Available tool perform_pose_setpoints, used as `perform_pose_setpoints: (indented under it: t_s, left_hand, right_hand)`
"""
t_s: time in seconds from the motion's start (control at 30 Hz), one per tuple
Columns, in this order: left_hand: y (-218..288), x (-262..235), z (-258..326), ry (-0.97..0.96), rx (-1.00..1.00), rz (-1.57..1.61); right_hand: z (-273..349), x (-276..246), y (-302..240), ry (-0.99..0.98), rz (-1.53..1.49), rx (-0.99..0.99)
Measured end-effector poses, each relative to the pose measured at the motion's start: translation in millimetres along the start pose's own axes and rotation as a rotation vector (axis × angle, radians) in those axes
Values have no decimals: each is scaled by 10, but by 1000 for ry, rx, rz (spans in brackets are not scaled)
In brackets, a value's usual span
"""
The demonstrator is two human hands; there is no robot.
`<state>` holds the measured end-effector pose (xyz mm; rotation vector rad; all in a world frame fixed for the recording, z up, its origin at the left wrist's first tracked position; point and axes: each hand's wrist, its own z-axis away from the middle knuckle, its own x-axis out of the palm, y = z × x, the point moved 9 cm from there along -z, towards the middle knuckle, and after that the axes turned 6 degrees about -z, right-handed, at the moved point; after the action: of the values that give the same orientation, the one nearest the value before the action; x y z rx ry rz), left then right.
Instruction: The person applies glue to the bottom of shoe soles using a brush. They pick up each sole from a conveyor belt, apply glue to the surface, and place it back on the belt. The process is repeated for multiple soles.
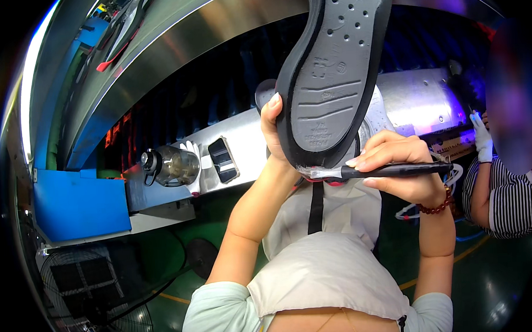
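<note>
A dark grey shoe sole [332,101] with a black rim stands tilted up before me, its inner face with holes and ridges turned my way. My left hand [273,133] grips its left edge, the thumb on the rim and the other fingers hidden behind. In my right hand [401,163] is a slim black-handled brush [391,170], pinched between thumb and fingers. Its pale, whitish tip lies against the sole's lower end. Whether that tip is bristles or wrapped in film, I cannot tell. Part of another pale sole-like piece [377,110] shows behind the right edge.
On the metal ledge [250,143] to the left stand a transparent bottle [180,165] and a phone [223,160]. A dark conveyor [215,91] runs behind. Blue machine housing [80,204] and a fan [96,292] are at left. Another person's gloved hand [482,139] is at right.
</note>
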<state>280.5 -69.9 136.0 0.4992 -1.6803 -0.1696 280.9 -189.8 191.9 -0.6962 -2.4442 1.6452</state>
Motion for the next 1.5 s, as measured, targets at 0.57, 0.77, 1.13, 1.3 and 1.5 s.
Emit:
perform_pose_setpoints:
  t_s: [0.57,0.77,1.13,1.3,1.5]
  left_hand:
    - [-320,-72,214,215,-675,-262]
    - [-484,-31,370,134,-850,-398]
    - [-567,-367,802,265,-899,-255]
    - [-662,-554,907,282,-934,-210]
    - [-677,-704,972,450,-922,-108]
  right_hand:
    - [40,80,-23,-412,40,108]
    - [188,87,142,-427,88,216]
    - [462,138,130,-643,289,329]
    - [552,-12,389,-455,159,290]
    - [606,-30,359,-500,123,439]
